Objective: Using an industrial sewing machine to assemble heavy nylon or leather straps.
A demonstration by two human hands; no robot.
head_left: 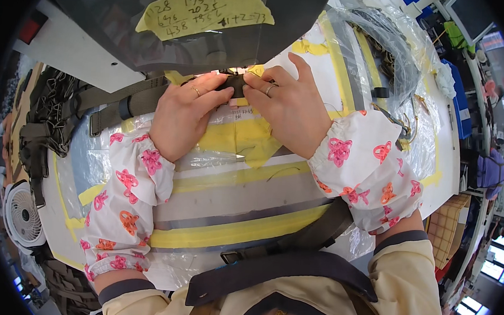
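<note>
The room bends into a dark, blurred rim, where shelves and bright windows are hard to make out. The white table is covered with clear film and grey sheeting, crossed by strips of yellow tape. One machine, cut off at the top, hides the far side; one yellow note is stuck to it. One fan and one heap of straps are at the left.

Two hands, one ring on each, meet under the machine at a dark strap. The left hand has thumb and forefinger nearly together on its left end; the right hand has bent fingertips on its right end. Whether either pinches or only presses, I cannot tell.
</note>
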